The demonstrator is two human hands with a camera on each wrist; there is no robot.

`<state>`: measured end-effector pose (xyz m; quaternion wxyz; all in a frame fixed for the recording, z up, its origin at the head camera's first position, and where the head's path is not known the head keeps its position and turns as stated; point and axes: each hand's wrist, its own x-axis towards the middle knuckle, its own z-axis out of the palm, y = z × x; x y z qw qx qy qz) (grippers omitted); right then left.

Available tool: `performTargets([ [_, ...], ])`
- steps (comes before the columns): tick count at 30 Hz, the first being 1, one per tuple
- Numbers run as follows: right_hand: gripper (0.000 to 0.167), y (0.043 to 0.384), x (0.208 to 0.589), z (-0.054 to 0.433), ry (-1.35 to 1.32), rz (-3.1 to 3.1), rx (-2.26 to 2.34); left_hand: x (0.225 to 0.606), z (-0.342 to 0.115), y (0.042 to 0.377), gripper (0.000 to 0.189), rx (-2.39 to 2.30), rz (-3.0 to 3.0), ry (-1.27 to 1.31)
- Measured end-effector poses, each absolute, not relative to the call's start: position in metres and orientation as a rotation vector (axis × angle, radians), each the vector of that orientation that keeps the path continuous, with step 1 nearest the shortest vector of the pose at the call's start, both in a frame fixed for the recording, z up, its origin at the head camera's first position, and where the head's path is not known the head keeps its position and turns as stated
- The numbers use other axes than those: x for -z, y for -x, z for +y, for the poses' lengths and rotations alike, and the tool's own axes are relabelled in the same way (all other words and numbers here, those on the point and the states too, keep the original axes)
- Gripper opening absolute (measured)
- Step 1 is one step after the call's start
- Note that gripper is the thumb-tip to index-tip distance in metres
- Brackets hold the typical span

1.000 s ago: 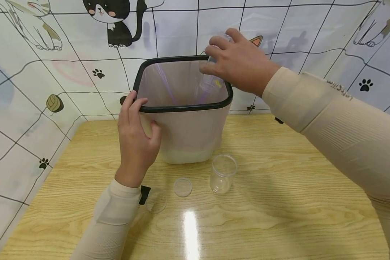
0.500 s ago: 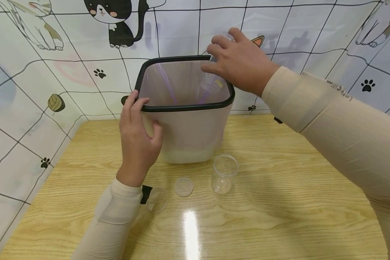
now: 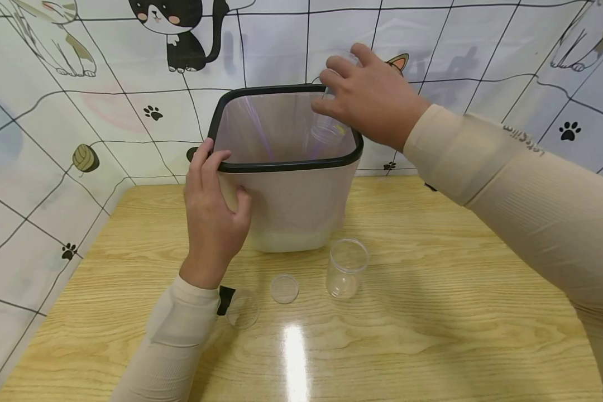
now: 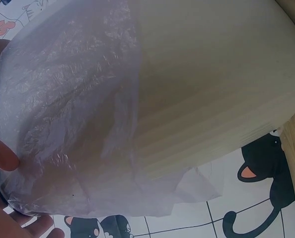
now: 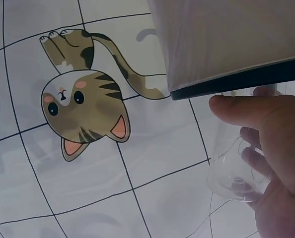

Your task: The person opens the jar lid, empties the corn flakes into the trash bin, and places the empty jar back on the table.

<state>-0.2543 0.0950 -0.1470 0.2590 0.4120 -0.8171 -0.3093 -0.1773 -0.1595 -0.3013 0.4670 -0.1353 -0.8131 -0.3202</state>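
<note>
In the head view, my left hand (image 3: 213,223) grips the black rim of a pale trash bin (image 3: 291,215) at its near left corner, fingers over the rim and thumb against the outer wall. A thin, wrinkled bin liner (image 4: 83,99) hangs over the wall in the left wrist view. My right hand (image 3: 369,97) holds a clear plastic jar (image 3: 326,131) over the bin's right side, tilted with its lower end inside. A small yellow bit shows at that end. From the right wrist, the jar's rounded other end (image 5: 232,178) appears between thumb and fingers, outside the rim.
Another clear jar (image 3: 347,271) stands upright on the wooden table (image 3: 457,312), in front of the bin. Left of it lies a small clear disc (image 3: 283,288), with a larger clear disc (image 3: 243,312) beside the left wrist. A cat-patterned sheet (image 3: 276,50) hangs close behind the bin.
</note>
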Motion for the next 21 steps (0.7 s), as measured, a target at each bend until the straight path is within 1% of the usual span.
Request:
performTargets([
  [5, 0.052, 0.252, 0.146, 0.094, -1.132, -2.198, 0.865, 0.3, -0.159, 0.177, 0.047, 0.782, -1.994, 0.342],
  [14, 0.064, 0.249, 0.136, 0.084, -1.159, -2.211, 0.98, 0.3, -0.159, 0.177, 0.047, 0.773, -1.985, 0.341],
  [17, 0.064, 0.248, 0.134, 0.083, -1.174, -2.215, 0.97, 0.301, -0.16, 0.177, 0.048, 0.772, -1.988, 0.34],
  [21, 0.06, 0.246, 0.132, 0.081, -1.178, -2.191, 1.032, 0.301, -0.16, 0.177, 0.047, 0.761, -1.994, 0.342],
])
